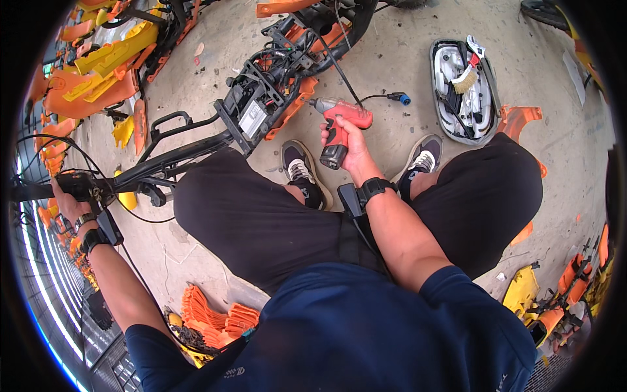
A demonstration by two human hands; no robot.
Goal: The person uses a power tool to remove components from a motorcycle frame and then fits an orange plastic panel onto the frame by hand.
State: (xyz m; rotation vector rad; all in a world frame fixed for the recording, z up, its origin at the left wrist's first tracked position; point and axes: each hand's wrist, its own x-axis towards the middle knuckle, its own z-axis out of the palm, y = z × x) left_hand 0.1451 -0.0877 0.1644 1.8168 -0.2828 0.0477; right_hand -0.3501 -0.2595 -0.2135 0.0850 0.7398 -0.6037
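My right hand (353, 142) grips a red cordless impact driver (347, 117) by its handle, above the floor between my feet. The driver's bit points left, close to an orange plastic panel (294, 110) on the frame. At the far left, my left hand (71, 201) is on the black front end (78, 186) of a partly stripped scooter frame (176, 147); its fingers are partly hidden. Exposed wiring (284, 61) and a silver labelled module (252, 119) sit in the frame's middle. A black cable with a blue connector (404, 99) extends over the floor.
An upturned scooter seat (441, 122) holds a wire brush (463, 83) and an adjustable wrench (475, 46). Orange and yellow panels (98, 83) are piled at upper left. Stacked orange parts (215, 318) lie behind me at lower left, more yellow parts (521, 291) at lower right.
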